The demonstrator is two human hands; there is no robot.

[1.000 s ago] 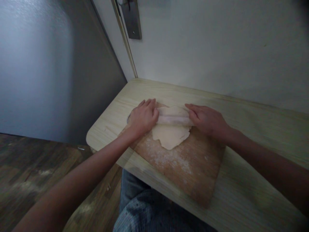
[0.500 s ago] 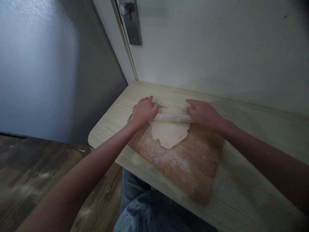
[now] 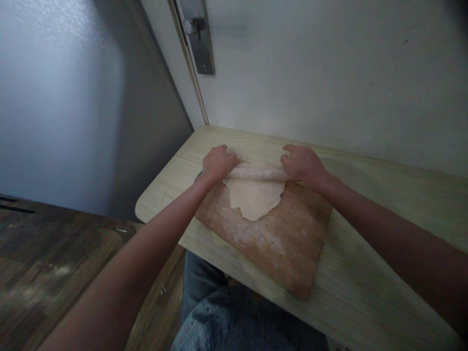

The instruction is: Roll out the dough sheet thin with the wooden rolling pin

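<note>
A pale, floured rolling pin (image 3: 258,172) lies across the far part of a thin, ragged-edged sheet of dough (image 3: 254,200). My left hand (image 3: 218,163) is closed on the pin's left end, and my right hand (image 3: 300,163) is closed on its right end, the index finger sticking out a little. Under the dough is a wooden cutting board (image 3: 292,263), dusted with flour along its near side. Both ends of the pin are hidden by my hands.
The board rests on a light wooden table (image 3: 369,263) with a rounded left corner. Behind stands a white door (image 3: 321,73) with a metal lock plate (image 3: 200,44). A grey shiny panel (image 3: 73,107) rises at the left, above a dark wooden floor (image 3: 44,263).
The view has shifted slightly, and the board appears a little higher and further left. Both hands still grip the rolling pin, which stays near the dough's far edge.
</note>
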